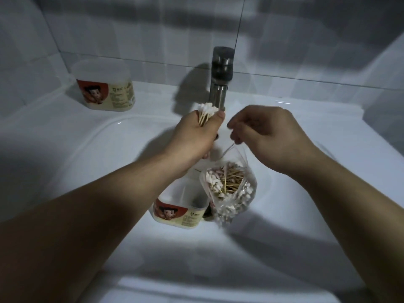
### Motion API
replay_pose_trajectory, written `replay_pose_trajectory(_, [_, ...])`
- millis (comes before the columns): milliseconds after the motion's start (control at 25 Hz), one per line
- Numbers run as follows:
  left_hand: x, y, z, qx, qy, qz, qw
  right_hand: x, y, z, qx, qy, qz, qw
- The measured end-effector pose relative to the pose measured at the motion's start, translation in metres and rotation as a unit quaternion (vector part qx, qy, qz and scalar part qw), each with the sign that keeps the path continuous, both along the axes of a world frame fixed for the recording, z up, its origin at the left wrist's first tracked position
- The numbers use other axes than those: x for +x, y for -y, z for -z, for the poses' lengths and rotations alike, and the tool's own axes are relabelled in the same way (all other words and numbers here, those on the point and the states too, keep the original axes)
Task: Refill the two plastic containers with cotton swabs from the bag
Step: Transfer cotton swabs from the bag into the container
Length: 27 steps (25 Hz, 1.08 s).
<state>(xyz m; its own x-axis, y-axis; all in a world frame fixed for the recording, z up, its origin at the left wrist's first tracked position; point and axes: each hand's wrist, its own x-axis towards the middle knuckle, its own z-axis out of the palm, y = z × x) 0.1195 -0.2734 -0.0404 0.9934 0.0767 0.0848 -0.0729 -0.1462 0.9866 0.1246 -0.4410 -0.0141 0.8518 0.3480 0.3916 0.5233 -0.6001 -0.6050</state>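
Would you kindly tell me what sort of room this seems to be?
Most likely a bathroom: a white sink basin with a metal tap behind it, set against a tiled wall. The cotton swabs in the left hand and the bag pinched by the right hand fit that too.

A single view, from a wide-angle camera worn on the person's head. It faces forward and tilts steeply down into a white sink [105,162], close enough that both forearms run in from the bottom corners and the left hand [194,136] and right hand [269,136] meet near the middle of the frame. The faucet [219,84] stands just above centre, and the tiled wall [131,29] fills the top band. The lens bends straight lines toward the edges, so the tile joints and the sink's near rim curve.
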Motion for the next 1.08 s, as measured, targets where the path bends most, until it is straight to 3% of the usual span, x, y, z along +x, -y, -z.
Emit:
replay_pose_trajectory(160, [-0.001, 0.002, -0.008, -0.165, -0.025, -0.029, 0.986, -0.006, -0.001, 0.004, -0.214, -0.034, -0.088, 0.972])
replay_pose_trajectory(400, [-0.008, 0.006, -0.016, -0.239, -0.031, -0.008, 0.971, -0.006, -0.004, 0.008, -0.296, -0.059, -0.092, 0.949])
replay_pose_trajectory(840, [-0.009, 0.002, -0.021, -0.267, -0.044, 0.005, 0.963, -0.006, -0.006, 0.008, -0.297, -0.053, -0.108, 0.947])
replay_pose_trajectory(1080, [-0.008, 0.004, -0.017, -0.235, -0.047, 0.002, 0.971, -0.007, -0.005, 0.006, -0.293, -0.073, -0.102, 0.948])
